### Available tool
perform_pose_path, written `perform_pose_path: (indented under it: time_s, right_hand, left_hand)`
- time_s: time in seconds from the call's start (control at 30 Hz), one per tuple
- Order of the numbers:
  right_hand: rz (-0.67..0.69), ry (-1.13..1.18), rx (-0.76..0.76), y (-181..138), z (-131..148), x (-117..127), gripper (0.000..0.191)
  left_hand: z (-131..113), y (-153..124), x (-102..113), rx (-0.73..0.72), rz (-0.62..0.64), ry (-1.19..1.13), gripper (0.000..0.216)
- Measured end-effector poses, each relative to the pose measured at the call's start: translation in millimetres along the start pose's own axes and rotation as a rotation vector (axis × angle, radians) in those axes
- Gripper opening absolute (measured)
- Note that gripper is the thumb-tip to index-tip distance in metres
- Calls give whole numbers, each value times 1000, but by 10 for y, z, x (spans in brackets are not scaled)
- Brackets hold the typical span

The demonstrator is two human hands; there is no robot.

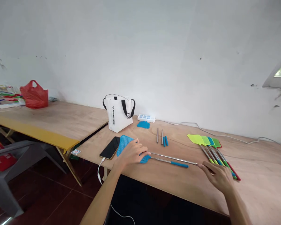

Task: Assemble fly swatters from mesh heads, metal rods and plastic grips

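My left hand [134, 152] is closed around the neck of a blue fly swatter [124, 143], whose mesh head shows to the left of the fingers. Its extended metal rod [173, 158] runs right to my right hand [216, 175], closed on the far end; that end is hidden by the fingers. Just in front lies a second blue fly swatter [179, 164] with a blue grip, its head partly under my left hand. Beside the held head rests a phone [110, 148] with a white cable plugged in.
Several coloured fly swatters [207, 145] lie fanned at the right. Metal tubes [157, 136], blue grips [165, 141] and blue swatter heads [143, 124] lie behind the rod. A white bag [118, 117] and power strip [146, 118] stand near the wall; a red bag [35, 96] sits on another table.
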State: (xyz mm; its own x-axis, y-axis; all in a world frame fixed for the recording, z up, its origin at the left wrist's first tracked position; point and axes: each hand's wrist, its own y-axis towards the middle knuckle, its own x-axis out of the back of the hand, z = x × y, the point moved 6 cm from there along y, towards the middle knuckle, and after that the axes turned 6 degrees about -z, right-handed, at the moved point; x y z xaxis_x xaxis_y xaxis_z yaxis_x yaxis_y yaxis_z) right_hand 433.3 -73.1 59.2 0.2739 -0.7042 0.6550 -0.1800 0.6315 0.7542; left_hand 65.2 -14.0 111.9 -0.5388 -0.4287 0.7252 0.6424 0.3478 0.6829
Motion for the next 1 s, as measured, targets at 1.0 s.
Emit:
perform_pose_path:
  time_s: [1.0]
  right_hand:
    - [250,-45,-99,325,1209,-345,69]
  left_hand:
    - [-626,160,-432,-18,106,21,41]
